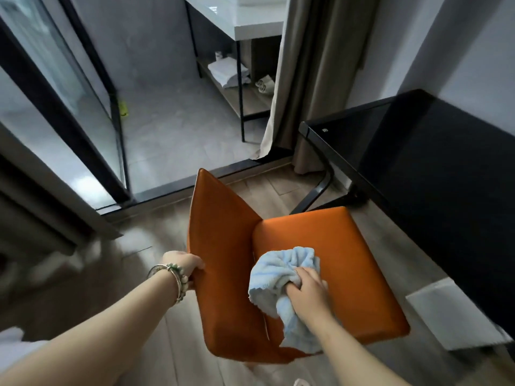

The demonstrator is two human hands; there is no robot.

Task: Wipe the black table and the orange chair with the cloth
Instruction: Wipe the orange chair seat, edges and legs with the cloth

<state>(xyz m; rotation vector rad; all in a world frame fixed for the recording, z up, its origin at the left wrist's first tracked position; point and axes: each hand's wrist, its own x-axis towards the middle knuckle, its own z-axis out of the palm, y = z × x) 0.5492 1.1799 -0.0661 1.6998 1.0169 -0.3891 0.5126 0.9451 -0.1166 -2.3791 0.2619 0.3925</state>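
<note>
While pressing down on the rear half of the seat, grips a bunched light-blue cloth [278, 271] in the right hand [308, 295], fingers curled deep into the folds. Holds that cloth against the seat of the orange chair [354, 254], close to the edge where the seat meets the backrest [223, 240], with a loose tail trailing under the wrist toward the seat's near edge. Clasps the outer edge of the backrest with the left hand [185, 264], fingers curled round onto the inner face. Wears bead and metal bracelets [171, 281] at that wrist.

Stands on a wooden floor [133, 246], seat turned toward the black table [434, 162] and near its long edge, not touching it. Shows a dark, glossy tabletop, far corner beside a beige curtain [303, 79]. Shows a flat white rectangle [451, 316] by the tabletop's near edge; cannot tell whether on the top or below it.

Beyond the chair: glass doors [69, 84] in black frames at the left, and folded white towels [227, 72] on the low shelf of a white-topped stand.
</note>
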